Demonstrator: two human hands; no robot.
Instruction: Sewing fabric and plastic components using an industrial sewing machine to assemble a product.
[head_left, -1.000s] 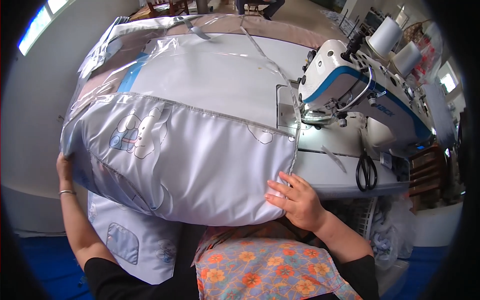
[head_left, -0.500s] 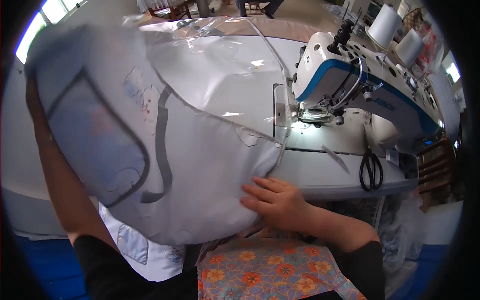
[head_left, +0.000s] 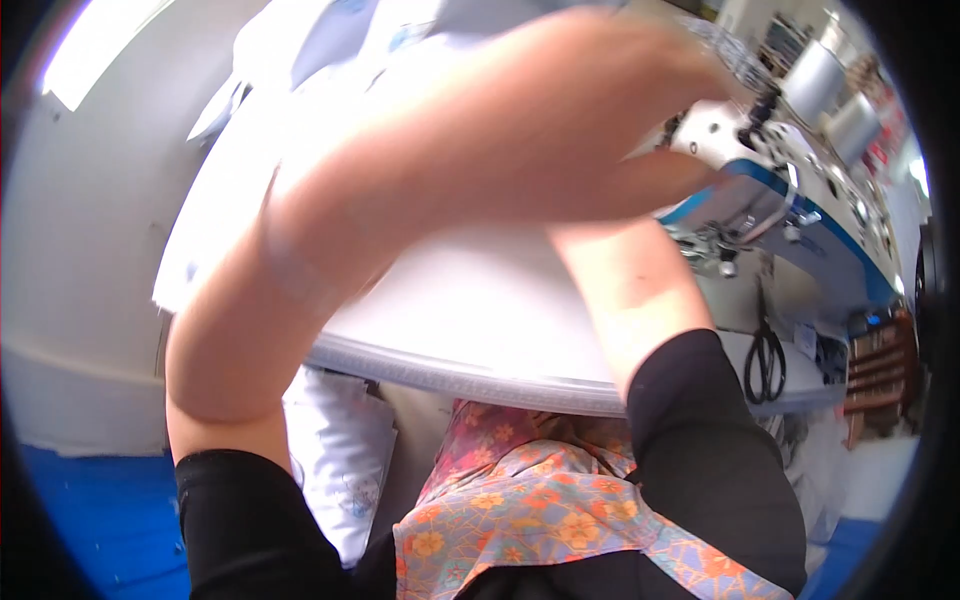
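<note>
Cloth [head_left: 335,45] lay on the table [head_left: 480,310] at the upper left of the frame.
The left hand [head_left: 510,130], blurred, crossed the upper middle, thumb spread, seemingly empty; it hid the right hand, whose grip could not be told. Right: sewing machine [head_left: 835,225], scissors [head_left: 766,368] below.

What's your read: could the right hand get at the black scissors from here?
Probably yes: the scissors lie uncovered right of the right sleeve, though the right hand, apparently hidden behind the left arm, might need to draw back.
</note>
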